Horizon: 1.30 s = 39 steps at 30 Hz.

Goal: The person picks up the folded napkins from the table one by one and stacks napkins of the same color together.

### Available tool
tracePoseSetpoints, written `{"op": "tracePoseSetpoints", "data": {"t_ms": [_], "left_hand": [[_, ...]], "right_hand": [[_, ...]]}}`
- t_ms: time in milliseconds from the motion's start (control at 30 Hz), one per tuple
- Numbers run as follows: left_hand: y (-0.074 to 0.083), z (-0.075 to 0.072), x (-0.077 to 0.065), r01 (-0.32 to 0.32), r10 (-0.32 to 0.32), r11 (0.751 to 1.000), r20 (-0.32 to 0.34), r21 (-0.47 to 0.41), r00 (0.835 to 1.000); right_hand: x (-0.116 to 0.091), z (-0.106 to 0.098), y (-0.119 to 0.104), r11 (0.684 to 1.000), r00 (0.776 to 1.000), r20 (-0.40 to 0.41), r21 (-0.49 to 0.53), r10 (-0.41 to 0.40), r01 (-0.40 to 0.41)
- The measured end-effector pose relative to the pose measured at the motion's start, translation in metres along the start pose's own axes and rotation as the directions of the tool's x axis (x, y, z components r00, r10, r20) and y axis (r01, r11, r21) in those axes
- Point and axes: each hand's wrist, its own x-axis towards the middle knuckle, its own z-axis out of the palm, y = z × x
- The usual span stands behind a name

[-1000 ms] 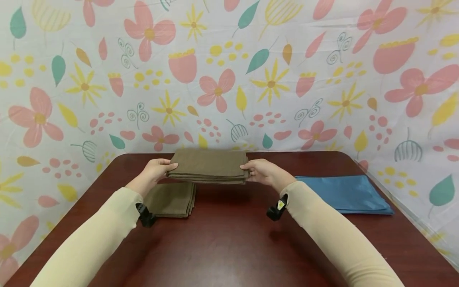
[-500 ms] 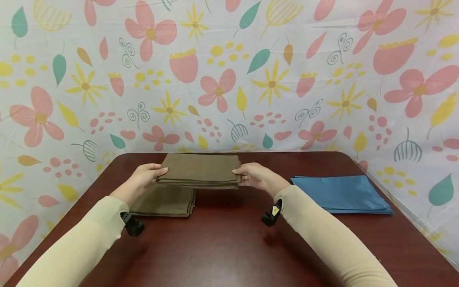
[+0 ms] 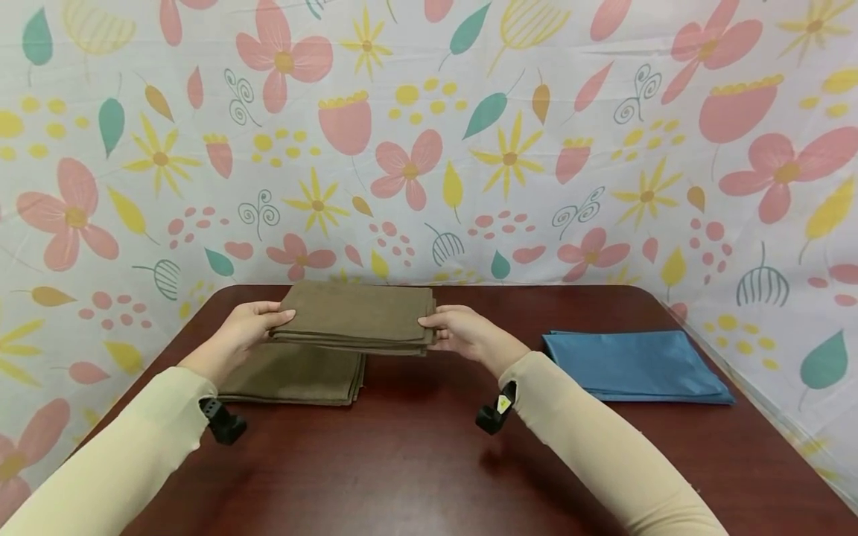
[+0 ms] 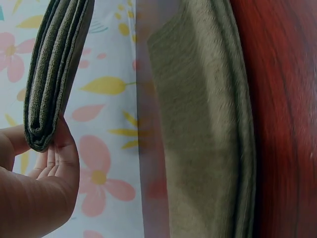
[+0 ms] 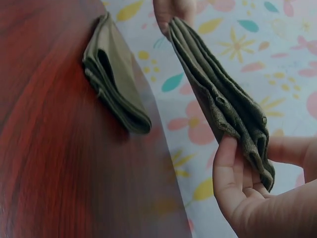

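Held up level between both hands is a folded olive-brown cloth (image 3: 358,313), made of several layers. My left hand (image 3: 251,327) pinches its left end, thumb on top and fingers beneath. At the opposite end my right hand (image 3: 465,333) grips the layered edge the same way, as the right wrist view shows with the fingers (image 5: 229,171) under the folds. A second folded olive-brown cloth (image 3: 302,376) lies on the table below and to the left, partly hidden by the held one. In the left wrist view this lower cloth (image 4: 198,114) appears apart from the raised bundle (image 4: 52,64).
A folded blue cloth (image 3: 637,365) lies on the right side of the dark red-brown table (image 3: 402,461). Behind the table's far edge hangs a white sheet (image 3: 429,186) printed with flowers and leaves. Each wrist carries a small black camera (image 3: 492,417).
Both hands have shifted left with the held cloth, bringing it further over the lower olive-brown cloth. The cloths on the table have stayed where they were.
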Motion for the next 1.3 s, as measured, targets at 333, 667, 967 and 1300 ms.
{"op": "tracePoseSetpoints", "data": {"t_ms": [333, 667, 967, 1300], "left_hand": [[-0.004, -0.02, -0.009, -0.016, 0.016, 1.0, -0.011, -0.013, 1.0], [-0.024, -0.04, -0.015, -0.021, 0.022, 0.999, -0.03, 0.026, 0.999], [-0.036, -0.05, -0.023, 0.001, 0.002, 0.998, -0.057, 0.06, 0.998], [-0.053, -0.057, -0.021, 0.019, -0.009, 0.996, -0.117, 0.085, 0.993]], "right_hand": [[0.0, 0.025, 0.002, 1.0, 1.0, 0.022, 0.0, -0.022, 0.022], [0.009, 0.054, 0.016, 0.999, 0.998, 0.057, -0.022, -0.022, 0.024], [0.017, 0.076, 0.025, 1.0, 0.994, 0.106, -0.023, -0.005, 0.008], [0.031, 0.089, 0.041, 0.999, 0.997, 0.072, 0.024, 0.031, -0.032]]}}
